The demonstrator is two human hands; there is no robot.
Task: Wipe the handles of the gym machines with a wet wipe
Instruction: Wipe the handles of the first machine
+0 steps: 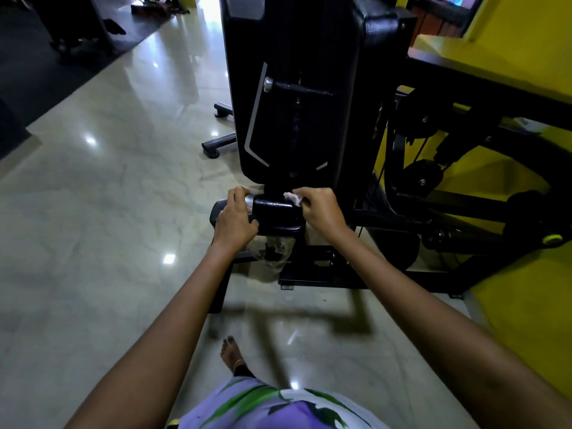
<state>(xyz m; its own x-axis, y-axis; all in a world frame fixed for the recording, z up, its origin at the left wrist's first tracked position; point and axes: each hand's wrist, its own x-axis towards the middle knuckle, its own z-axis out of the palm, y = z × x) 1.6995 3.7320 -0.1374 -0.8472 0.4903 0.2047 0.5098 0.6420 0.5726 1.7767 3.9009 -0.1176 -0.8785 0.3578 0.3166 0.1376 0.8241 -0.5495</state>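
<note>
A short black handle (274,209) with a silver end cap juts out at the foot of a black gym machine (294,103). My left hand (236,216) grips the handle's left end, fingers curled over the silver cap. My right hand (318,209) pinches a small crumpled white wet wipe (292,198) and holds it against the handle's top right part. A second black handle (297,89) with a silver cap sticks out higher up on the machine's panel.
Polished marble floor (108,227) spreads to the left. Black frame bars, pulleys and cables (433,181) stand to the right against a yellow wall (526,41). A clear plastic wrap (274,250) hangs under the handle. My bare foot (232,354) stands below.
</note>
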